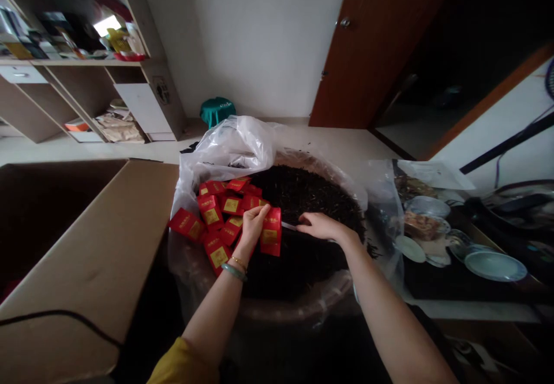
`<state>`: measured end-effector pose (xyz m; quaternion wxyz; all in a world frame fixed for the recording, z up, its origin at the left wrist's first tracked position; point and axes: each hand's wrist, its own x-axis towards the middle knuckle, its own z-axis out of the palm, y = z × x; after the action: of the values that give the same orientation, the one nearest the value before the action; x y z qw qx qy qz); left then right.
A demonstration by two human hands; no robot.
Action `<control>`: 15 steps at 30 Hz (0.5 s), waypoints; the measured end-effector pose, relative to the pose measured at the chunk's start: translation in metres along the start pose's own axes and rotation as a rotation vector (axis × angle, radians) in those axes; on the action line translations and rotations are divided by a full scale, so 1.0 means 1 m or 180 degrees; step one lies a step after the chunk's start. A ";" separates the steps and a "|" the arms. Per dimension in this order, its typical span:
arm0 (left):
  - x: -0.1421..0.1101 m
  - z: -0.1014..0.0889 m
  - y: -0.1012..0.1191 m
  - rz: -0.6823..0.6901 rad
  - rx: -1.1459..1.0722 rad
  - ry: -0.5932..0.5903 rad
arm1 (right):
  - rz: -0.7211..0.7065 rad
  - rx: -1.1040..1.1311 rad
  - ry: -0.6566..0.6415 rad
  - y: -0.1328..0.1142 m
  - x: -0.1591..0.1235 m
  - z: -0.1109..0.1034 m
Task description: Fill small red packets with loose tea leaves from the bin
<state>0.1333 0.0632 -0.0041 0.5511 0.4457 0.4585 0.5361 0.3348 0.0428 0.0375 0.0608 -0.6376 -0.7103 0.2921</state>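
Note:
Pinched at its top edge by my left hand [253,222] is a red packet with a gold label [270,235]. My right hand [318,226] is closed on a thin, pale, spoon-like tool [289,226]. The tool's tip reaches the right edge of that packet; whether it is inside the mouth cannot be made out. Both hands are above a large round basket [298,313] lined with clear plastic and filled with dark loose leaves, which look like tea [303,190]. Several more red packets [210,212] lie heaped on the basket's left side, beside my left hand.
An open cardboard box [86,245] stands close on the left, a black cable across it. To the right, a low table [426,289] bears bowls, a lid and bags. Behind are a teal covered bin [217,111], a shelf unit [160,101] and a brown door [367,43].

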 end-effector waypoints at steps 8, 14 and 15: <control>-0.002 0.002 -0.005 -0.0131 0.0029 -0.0558 | -0.0263 0.1463 0.0761 -0.029 0.012 0.025; -0.006 -0.001 0.011 0.0943 0.0415 0.0827 | 0.0127 0.2926 0.1275 -0.022 0.018 0.023; -0.009 -0.004 0.019 0.1117 0.0693 0.0941 | 0.0137 0.3150 0.1325 -0.024 0.019 0.024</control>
<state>0.1259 0.0546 0.0140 0.3253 0.4919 0.5048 0.6303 0.2990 0.0523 0.0242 0.4876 -0.5916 -0.4474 0.4605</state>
